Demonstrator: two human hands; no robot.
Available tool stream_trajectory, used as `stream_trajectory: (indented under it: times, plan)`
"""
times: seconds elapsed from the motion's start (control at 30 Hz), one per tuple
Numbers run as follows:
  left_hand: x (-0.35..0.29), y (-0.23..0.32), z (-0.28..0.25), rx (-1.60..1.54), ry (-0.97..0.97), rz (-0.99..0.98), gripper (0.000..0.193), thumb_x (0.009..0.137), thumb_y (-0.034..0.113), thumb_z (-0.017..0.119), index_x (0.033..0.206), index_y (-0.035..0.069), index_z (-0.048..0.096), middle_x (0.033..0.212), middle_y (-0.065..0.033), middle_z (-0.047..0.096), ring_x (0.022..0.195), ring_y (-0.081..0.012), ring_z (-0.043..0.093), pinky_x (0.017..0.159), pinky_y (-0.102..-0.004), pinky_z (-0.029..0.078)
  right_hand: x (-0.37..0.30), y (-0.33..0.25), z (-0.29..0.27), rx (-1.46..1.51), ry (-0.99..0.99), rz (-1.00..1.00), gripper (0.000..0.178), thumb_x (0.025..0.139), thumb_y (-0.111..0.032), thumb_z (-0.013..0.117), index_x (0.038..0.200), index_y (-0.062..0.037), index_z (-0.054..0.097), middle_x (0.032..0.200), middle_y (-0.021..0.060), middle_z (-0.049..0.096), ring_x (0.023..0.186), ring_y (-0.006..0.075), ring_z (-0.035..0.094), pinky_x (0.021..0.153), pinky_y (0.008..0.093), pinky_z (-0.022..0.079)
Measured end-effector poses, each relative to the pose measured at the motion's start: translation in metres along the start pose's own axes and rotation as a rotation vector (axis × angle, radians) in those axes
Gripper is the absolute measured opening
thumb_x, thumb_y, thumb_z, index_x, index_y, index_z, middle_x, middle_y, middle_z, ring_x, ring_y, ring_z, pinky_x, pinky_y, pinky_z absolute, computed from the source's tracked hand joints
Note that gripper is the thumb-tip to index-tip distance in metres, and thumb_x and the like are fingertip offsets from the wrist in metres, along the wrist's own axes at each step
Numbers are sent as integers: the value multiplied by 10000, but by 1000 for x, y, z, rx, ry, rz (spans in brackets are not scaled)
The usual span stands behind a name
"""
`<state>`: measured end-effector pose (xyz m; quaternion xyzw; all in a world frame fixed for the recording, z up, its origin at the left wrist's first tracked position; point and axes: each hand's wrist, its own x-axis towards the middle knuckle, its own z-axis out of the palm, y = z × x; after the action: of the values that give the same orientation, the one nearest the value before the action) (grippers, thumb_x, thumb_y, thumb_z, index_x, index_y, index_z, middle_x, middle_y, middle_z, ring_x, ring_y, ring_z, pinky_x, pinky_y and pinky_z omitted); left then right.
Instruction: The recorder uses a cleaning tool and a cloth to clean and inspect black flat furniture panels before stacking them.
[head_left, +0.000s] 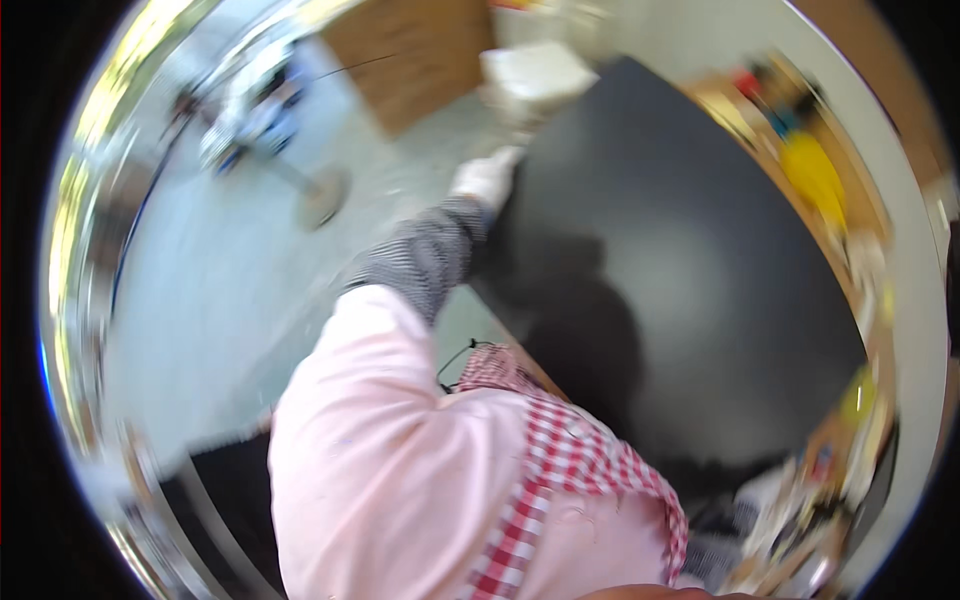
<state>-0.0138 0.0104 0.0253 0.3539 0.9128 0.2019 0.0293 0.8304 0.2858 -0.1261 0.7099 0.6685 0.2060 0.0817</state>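
From here, the black panel [700,290] spreads right of the left grip [487,178], a white bundle [540,75] just beyond it. Work looks underway, remainder unclear; whether that or the right grip [766,492] is closed, I can't tell.

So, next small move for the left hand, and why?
I'd probably steady the left hand beside the black panel and check its contact: the left arm is outstretched, and blur hides whether the hand grips anything.
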Motion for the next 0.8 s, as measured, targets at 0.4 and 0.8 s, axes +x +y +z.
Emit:
stream_trajectory:
  times: [0.4, 0.8]
  plan:
    - [-285, -87, -93, -1118, 977, -865, 652, 971, 560, 539, 1081, -58, 716, 993, -147, 742, 920, -229, 673, 884, -370, 494, 10, -306, -284, 1389, 247, -592, 508, 1099, -241, 392, 1525, 36, 391, 1574, 177, 427, 1421, 263, 454, 1179, 322, 368]
    - [-663, -92, -85, -951, 1863, -1277, 695, 946, 597, 550, 1056, -68, 720, 1071, -240, 734, 1032, -330, 683, 947, -405, 481, -129, -430, -415, 1649, 55, -1153, 524, 1101, -277, 402, 1506, 56, 412, 1561, 185, 441, 1398, 278, 477, 1171, 335, 382]
